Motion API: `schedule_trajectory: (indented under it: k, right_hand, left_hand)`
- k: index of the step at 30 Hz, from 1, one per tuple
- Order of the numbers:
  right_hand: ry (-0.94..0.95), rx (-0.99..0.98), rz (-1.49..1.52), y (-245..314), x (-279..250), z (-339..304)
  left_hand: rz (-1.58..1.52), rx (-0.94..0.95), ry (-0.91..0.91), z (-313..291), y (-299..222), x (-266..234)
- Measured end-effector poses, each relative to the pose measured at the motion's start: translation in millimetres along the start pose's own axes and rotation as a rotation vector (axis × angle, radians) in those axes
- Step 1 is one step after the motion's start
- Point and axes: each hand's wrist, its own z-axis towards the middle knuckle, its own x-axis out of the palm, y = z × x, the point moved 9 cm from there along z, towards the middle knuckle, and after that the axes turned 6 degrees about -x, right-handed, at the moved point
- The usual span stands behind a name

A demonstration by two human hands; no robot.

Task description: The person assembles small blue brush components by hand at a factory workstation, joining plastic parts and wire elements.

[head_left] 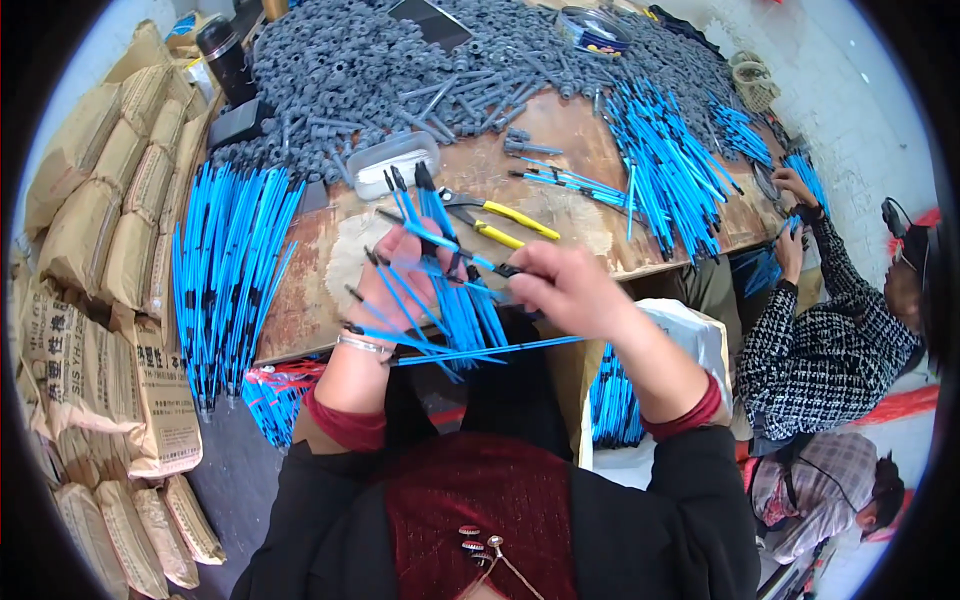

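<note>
My left hand (405,275) is closed around several thin blue tubes with black fittings, which fan out past the fingers and wrist. My right hand (570,288) pinches the black end of a blue tube that reaches across to the left hand. A bundle of blue tubes (472,315) lies under and between my hands at the table's near edge. Just beyond them rest pliers (505,228) with yellow handles. A clear plastic box (388,182) with thin white pieces inside stands behind my left hand.
Grey plastic fittings (345,65) are heaped along the far side. Blue tube piles lie left (232,265) and right (665,165). Paper sacks (100,180) are stacked at left. An open bag (690,340) of tubes hangs by my right arm. A co-worker (830,350) handles tubes at right.
</note>
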Motion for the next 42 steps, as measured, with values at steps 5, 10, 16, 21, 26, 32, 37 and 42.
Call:
schedule_trajectory:
  k: [5,10,16,21,26,32,37,42]
  right_hand:
    - [-0.130,0.052,0.278,-3.1,-1.0,-10.2]
    - [-0.018,0.195,0.619,-18.1,10.1,-11.0]
    - [-0.135,0.167,0.264,-17.5,19.4,-8.2]
    - [-0.292,0.004,-0.386,-47.0,-41.7,11.2]
    - [-0.222,0.131,-1.143,-153.2,-80.4,10.3]
    - [-0.221,0.229,-1.029,-168.8,-108.0,4.9]
    - [-0.393,0.042,-0.834,-104.0,-156.0,13.0]
    - [-0.566,-0.117,-0.281,-35.2,-183.2,21.3]
  left_hand:
    - [0.234,-0.032,-0.066,3.7,0.4,17.7]
    - [0.171,-0.023,-0.045,2.7,1.7,7.5]
    - [0.031,0.035,0.043,6.1,7.6,17.4]
    - [0.140,0.107,-0.225,-6.8,-6.4,13.2]
    - [0.164,0.093,-0.075,-9.8,-1.8,31.0]
    - [0.309,0.000,-0.137,-22.0,4.4,35.4]
    - [0.392,0.053,-0.345,-17.0,-8.3,19.1]
    - [0.310,0.020,-0.304,-10.8,-10.6,9.6]
